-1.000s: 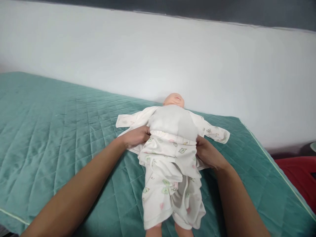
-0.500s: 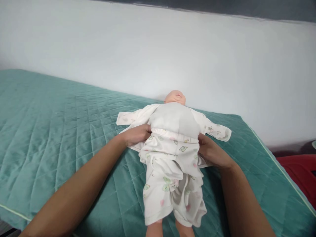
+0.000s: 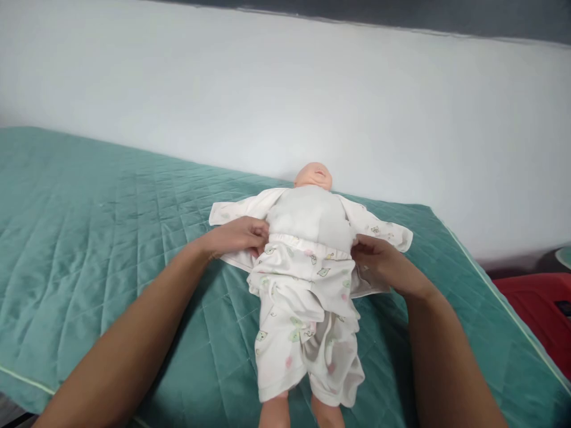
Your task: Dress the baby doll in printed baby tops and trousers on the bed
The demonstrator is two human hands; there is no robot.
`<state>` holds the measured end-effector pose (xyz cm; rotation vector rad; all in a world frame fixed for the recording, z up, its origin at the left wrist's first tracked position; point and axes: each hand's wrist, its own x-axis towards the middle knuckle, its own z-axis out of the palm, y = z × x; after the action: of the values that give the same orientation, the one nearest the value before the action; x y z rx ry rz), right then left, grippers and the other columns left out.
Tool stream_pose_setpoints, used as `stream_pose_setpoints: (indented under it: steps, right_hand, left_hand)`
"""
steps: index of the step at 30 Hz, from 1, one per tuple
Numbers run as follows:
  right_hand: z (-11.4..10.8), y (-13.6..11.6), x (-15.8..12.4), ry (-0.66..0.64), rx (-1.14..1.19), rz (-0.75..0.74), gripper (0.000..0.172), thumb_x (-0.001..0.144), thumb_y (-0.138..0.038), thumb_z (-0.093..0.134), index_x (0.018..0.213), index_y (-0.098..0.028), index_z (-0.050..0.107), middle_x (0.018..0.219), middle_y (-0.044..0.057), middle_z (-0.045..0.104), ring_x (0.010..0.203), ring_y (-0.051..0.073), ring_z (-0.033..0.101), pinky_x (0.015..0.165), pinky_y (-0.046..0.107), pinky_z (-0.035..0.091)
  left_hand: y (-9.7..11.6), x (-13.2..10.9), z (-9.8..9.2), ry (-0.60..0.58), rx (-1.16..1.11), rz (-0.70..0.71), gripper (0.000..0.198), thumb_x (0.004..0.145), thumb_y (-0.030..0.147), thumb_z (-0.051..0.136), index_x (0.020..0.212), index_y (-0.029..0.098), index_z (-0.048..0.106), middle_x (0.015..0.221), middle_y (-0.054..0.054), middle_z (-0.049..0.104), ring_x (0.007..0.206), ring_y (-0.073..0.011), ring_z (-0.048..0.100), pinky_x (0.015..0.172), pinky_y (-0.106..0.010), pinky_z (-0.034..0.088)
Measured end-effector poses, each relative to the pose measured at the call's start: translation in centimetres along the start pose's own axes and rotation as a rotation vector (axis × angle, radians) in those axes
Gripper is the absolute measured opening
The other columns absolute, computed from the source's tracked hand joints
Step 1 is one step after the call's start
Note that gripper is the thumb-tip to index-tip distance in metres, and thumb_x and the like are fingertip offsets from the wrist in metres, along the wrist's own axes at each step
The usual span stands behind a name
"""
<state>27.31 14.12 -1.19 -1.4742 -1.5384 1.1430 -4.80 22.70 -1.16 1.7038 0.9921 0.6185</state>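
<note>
A baby doll [image 3: 313, 175] lies on its back, its head toward the wall. It wears white printed baby pants [image 3: 307, 279] with a gathered waistband across its belly. A white baby shirt [image 3: 250, 208] is spread open beneath it, sleeves out to both sides, leaving the pale cloth torso [image 3: 307, 214] uncovered. My left hand [image 3: 238, 236] is closed at the left end of the waistband, fingers curled. At the opposite end my right hand [image 3: 381, 263] pinches the waistband's edge. Both sets of fingertips are partly hidden at the doll's sides.
A green quilted cover [image 3: 111, 238] lies under the doll, its piped edge running along the right. Behind stands a white wall [image 3: 267, 89]. Beyond the right edge is a red object [image 3: 535, 303], perhaps a chair.
My left hand has risen slightly and shifted left, its fingers showing more. My right hand has moved up a little along the waistband. The view has shifted slightly.
</note>
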Motion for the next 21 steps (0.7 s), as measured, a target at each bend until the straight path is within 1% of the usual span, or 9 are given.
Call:
stream_pose_setpoints:
  steps: [2,3,5,6,7,9,12,16,21]
  right_hand:
    - [-0.5,-0.5,-0.2,0.107,-0.06,-0.026,0.008,0.078,-0.028,0.068,0.08,-0.02,0.068,0.078,0.001,0.07,0.077,0.019,0.065,0.073,0.032,0.051]
    - [-0.5,-0.9,-0.4,0.164,-0.054,-0.063,0.006,0.079,-0.027,0.066,0.079,-0.021,0.066,0.079,0.001,0.07,0.077,0.018,0.064,0.074,0.031,0.05]
    - [-0.1,-1.9,-0.8,0.261,-0.015,-0.182,0.004,0.082,-0.025,0.063,0.08,-0.021,0.064,0.081,0.002,0.068,0.08,0.018,0.063,0.077,0.032,0.049]
    - [0.3,-2.4,-1.0,0.283,-0.011,-0.247,0.005,0.084,-0.025,0.061,0.081,-0.022,0.064,0.084,0.002,0.068,0.082,0.018,0.063,0.078,0.032,0.049]
    - [0.8,-2.9,-1.2,0.279,-0.027,-0.301,0.006,0.086,-0.025,0.06,0.084,-0.022,0.064,0.087,0.003,0.067,0.085,0.018,0.062,0.079,0.033,0.049]
    - [2.0,-3.8,-1.3,0.212,-0.126,-0.36,0.009,0.09,-0.027,0.059,0.089,-0.023,0.066,0.091,0.003,0.066,0.086,0.018,0.06,0.079,0.032,0.047]
    - [3.5,-4.2,-1.2,0.086,-0.331,-0.378,0.009,0.091,-0.033,0.064,0.092,-0.024,0.066,0.092,0.003,0.06,0.082,0.017,0.054,0.075,0.031,0.045]
    - [4.0,-4.0,-1.1,0.039,-0.477,-0.366,0.017,0.085,-0.035,0.072,0.09,-0.024,0.06,0.098,0.003,0.054,0.084,0.018,0.05,0.072,0.031,0.044]
    - [3.6,-4.0,-1.5,0.032,-0.625,-0.42,0.023,0.086,-0.029,0.07,0.077,-0.022,0.05,0.103,0.005,0.053,0.097,0.022,0.048,0.077,0.033,0.043]
  left_hand:
    - [0.3,-0.3,-0.3,-0.021,-0.06,0.019,0.016,0.074,0.034,0.071,0.075,0.018,0.068,0.066,-0.002,0.068,0.064,-0.0162,0.063,0.066,-0.028,0.052]
    - [0.5,-0.5,-0.3,-0.002,-0.087,0.05,0.018,0.077,0.035,0.07,0.078,0.017,0.068,0.068,-0.002,0.068,0.066,-0.0157,0.063,0.068,-0.028,0.052]
    - [0.9,-0.7,0.0,0.112,-0.11,0.149,0.021,0.078,0.037,0.072,0.081,0.017,0.068,0.072,-0.003,0.067,0.071,-0.0154,0.062,0.072,-0.029,0.051]
    - [1.1,-0.8,0.4,0.143,-0.098,0.197,0.021,0.078,0.038,0.072,0.082,0.017,0.069,0.077,-0.003,0.067,0.075,-0.0159,0.062,0.075,-0.029,0.051]
    - [1.2,-0.9,0.7,0.141,-0.068,0.241,0.021,0.079,0.038,0.073,0.082,0.017,0.069,0.083,-0.004,0.068,0.08,-0.0165,0.062,0.077,-0.029,0.05]
    - [1.4,-0.9,1.4,0.071,0.036,0.314,0.022,0.08,0.04,0.073,0.084,0.018,0.07,0.091,-0.004,0.067,0.086,-0.0174,0.06,0.081,-0.029,0.049]
    - [1.3,-0.7,1.9,-0.039,0.236,0.398,0.025,0.081,0.044,0.073,0.089,0.021,0.071,0.099,-0.005,0.062,0.094,-0.0192,0.057,0.089,-0.032,0.046]
    - [1.1,-0.6,2.1,-0.021,0.406,0.475,0.026,0.082,0.046,0.072,0.089,0.022,0.065,0.109,-0.005,0.057,0.112,-0.0223,0.051,0.102,-0.036,0.039]
    - [1.0,-0.9,2.5,-0.003,0.416,0.515,0.025,0.09,0.042,0.063,0.082,0.02,0.055,0.102,-0.004,0.059,0.098,-0.0183,0.054,0.091,-0.031,0.042]
